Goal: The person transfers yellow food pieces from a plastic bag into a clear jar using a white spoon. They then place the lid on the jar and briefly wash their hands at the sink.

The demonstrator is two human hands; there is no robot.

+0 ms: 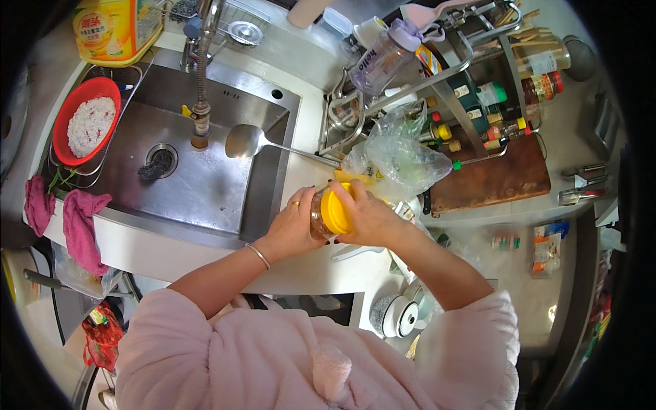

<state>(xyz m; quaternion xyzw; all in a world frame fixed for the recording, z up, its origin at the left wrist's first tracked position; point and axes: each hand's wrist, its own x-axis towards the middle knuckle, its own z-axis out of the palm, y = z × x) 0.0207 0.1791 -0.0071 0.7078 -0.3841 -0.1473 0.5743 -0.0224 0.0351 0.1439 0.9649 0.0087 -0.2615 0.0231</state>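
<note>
A clear jar (319,215) with brownish contents and a yellow lid (336,209) is held over the counter's front edge, right of the sink. My left hand (291,221) is closed around the jar's body from the left. On the other side, my right hand (370,215) grips the yellow lid, its fingers over the rim. The lid sits on the jar; whether it is loose cannot be told. Just behind the hands lie a metal spatula (246,141), its blade over the sink, and crumpled clear plastic bags (405,148).
The steel sink (205,189) has a hose faucet (201,102). A red bowl of white powder (87,120) stands on a wire rack at its left. Pink cloths (84,225) hang over the counter edge. A metal rack with bottles, a purple bottle (382,59) and a wooden board (492,179) are at right.
</note>
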